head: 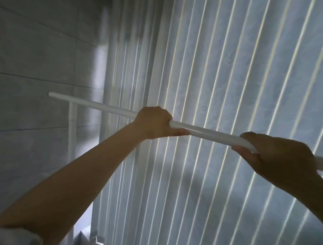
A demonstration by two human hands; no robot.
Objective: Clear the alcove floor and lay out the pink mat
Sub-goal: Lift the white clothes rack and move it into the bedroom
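Note:
A white clothes rack's top rail (211, 134) runs from upper left down to the right edge, tilted in the view. My left hand (154, 123) grips the rail near its middle, fingers curled over it. My right hand (277, 152) grips the same rail further right, thumb under it. The rack's white upright post (72, 130) drops from the rail's left end. The pink mat and the alcove floor are out of sight.
Pale vertical blinds (223, 69) fill the view behind the rail, with light showing between the slats. A grey panelled wall (40, 54) stands at the left, close to the rail's end. Something pale sits at the bottom (90, 239), too dim to identify.

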